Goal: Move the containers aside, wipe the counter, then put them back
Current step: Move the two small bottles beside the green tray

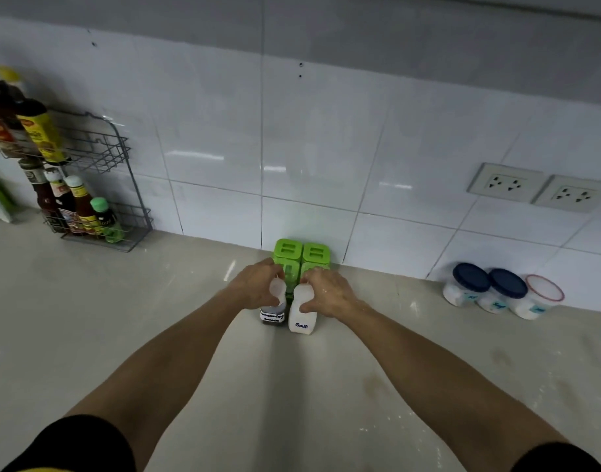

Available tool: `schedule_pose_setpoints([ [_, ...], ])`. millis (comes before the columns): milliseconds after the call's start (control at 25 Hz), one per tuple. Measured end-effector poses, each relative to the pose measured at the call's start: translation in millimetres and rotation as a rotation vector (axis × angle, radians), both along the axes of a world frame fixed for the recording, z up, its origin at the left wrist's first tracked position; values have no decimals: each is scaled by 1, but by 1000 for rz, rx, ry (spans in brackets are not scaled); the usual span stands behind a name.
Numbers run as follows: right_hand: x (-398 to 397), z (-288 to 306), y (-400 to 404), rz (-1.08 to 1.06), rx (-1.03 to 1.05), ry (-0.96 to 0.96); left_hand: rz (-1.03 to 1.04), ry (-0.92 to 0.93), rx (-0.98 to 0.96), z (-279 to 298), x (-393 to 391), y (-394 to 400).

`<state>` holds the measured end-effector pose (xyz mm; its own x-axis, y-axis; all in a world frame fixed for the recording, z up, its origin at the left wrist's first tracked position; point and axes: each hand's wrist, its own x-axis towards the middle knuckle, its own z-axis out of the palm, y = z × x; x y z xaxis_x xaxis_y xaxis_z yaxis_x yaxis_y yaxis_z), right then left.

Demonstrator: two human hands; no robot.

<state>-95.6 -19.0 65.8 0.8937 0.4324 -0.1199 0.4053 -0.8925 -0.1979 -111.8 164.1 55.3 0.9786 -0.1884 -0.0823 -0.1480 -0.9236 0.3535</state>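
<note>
Two small bottles stand side by side on the pale counter [156,335] near the wall. My left hand [258,284] grips the top of the dark seasoning sauce bottle [272,315]. My right hand [329,294] grips the neck of the white salt bottle [301,323]. Right behind them, against the tiles, sit green-lidded containers [300,252] in a tight block, partly hidden by my hands.
A wire rack [122,185] with several sauce bottles stands at the back left. Three jars sit at the back right: two with blue lids [489,279] and one with a red rim [544,289]. Two wall sockets [537,189] are above them. White specks dot the counter on the right.
</note>
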Motion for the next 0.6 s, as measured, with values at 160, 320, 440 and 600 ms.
schedule_pose_setpoints([
  [160,0,-2,-2,-8,4,9,-7,0,-15,-2,0,3],
  [320,-3,-2,-11,-1,30,40,-4,14,8,-1,2,-3],
  [440,-4,-4,-29,-13,58,59,33,16,-28,-1,3,-7],
  [600,-1,-5,-98,-89,101,93,74,-123,-122,14,10,-40],
])
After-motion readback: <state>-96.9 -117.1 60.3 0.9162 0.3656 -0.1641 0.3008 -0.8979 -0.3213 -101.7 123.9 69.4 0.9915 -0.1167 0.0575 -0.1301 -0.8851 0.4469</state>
